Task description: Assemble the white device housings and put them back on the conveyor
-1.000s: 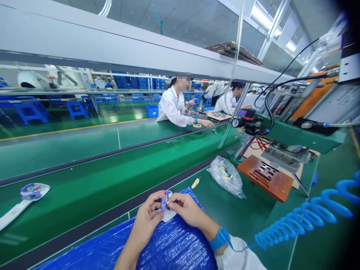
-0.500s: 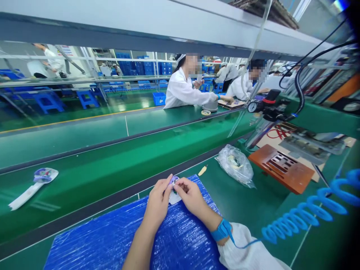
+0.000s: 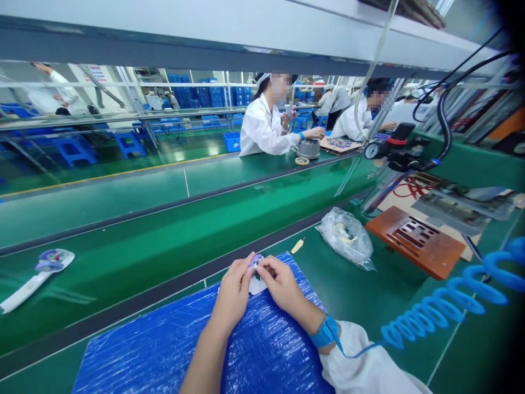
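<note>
Both hands meet over the far edge of a blue film-wrapped pad (image 3: 172, 347). Between them is a small white piece with a purple part and green bits (image 3: 257, 283), mostly covered by fingers. My left hand (image 3: 234, 287) is closed on the left side of this piece, thumb and fingers pressed together. From the right, my right hand (image 3: 283, 284) pinches at its middle; whatever tiny thing its fingertips hold is hidden. A blue wrist strap (image 3: 327, 332) circles my right wrist, joined to a blue coiled cord (image 3: 443, 306).
A white, long-handled piece with a purple top (image 3: 51, 261) lies on the green belt (image 3: 143, 257). Right of the pad are a small yellow-handled tool (image 3: 298, 245), a clear plastic bag (image 3: 346, 238) and an orange-brown fixture plate (image 3: 414, 241). Across the belt sits a co-worker in white (image 3: 266, 123).
The long-handled piece on the belt has moved left. The co-worker's hand has drawn back from the board to the grey container. My hands stay at the same piece with little movement.
</note>
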### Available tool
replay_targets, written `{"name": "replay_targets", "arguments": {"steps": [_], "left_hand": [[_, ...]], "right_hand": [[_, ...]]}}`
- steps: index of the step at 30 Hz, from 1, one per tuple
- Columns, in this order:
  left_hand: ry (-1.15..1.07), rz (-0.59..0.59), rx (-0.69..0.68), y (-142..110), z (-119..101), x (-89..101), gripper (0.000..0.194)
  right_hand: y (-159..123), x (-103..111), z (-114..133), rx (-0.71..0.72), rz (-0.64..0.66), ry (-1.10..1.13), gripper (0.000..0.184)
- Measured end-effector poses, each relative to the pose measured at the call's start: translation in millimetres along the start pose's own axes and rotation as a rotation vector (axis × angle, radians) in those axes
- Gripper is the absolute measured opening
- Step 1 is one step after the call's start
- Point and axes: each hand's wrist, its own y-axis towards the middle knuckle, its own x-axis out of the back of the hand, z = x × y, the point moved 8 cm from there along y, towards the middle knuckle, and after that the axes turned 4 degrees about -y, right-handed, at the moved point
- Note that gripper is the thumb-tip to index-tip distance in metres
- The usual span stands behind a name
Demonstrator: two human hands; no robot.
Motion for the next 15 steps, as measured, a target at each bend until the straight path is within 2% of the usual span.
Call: {"name": "replay_targets", "arguments": {"steps": [9,15], "left_hand": [[0.012,0.023,-0.011,-1.2,-1.7,-2.1,0.042],[0.031,0.016,0.001,-0.7,1.6,-3.1,0.041]], "right_hand": [[1.7,-3.7,-6.8,-0.096,0.046,0.175,0.02],[0.8,-1.4,-1.9,-0.033,0.002,0.06,0.019]]}}
